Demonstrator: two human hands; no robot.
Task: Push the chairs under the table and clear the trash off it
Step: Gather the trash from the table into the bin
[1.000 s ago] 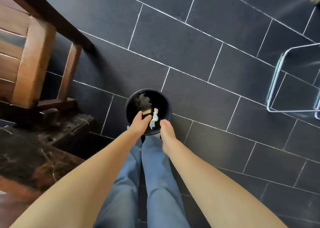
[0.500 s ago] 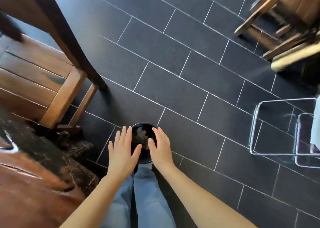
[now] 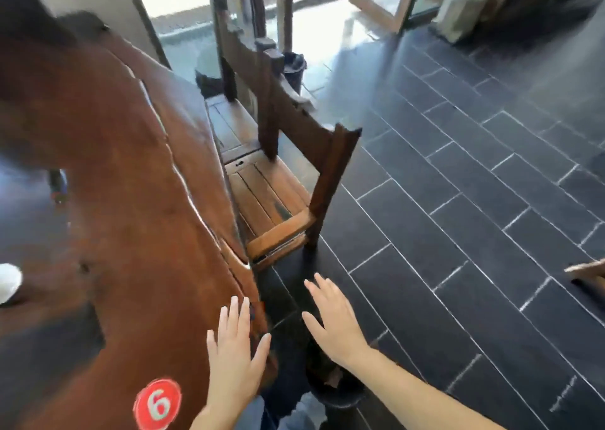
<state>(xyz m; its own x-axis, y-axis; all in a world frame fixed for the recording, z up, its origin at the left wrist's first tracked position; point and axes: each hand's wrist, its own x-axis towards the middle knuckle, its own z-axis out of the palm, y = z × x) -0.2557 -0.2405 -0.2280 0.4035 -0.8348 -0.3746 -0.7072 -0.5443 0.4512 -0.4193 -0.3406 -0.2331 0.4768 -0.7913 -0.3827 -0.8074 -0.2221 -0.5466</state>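
A reddish-brown live-edge wooden table (image 3: 124, 184) fills the left side, with a red sticker marked 6 (image 3: 157, 404) near me. Two wooden chairs stand along its right edge: the nearer chair (image 3: 278, 197) has its seat partly under the table, the farther chair (image 3: 239, 69) stands behind it. My left hand (image 3: 234, 357) hovers flat and empty over the table's near edge. My right hand (image 3: 334, 321) is open above the floor, over a small black bin (image 3: 330, 384) that holds trash. A white object (image 3: 8, 282) sits at the table's left edge.
Dark tiled floor (image 3: 458, 200) spreads to the right. Another black bin (image 3: 294, 66) stands beyond the far chair near bright glass doors. A wooden piece (image 3: 589, 274) pokes in at the right edge.
The view has lifted from the floor and bin up to the table and chairs. Both hands have let the trash fall into the bin and risen open.
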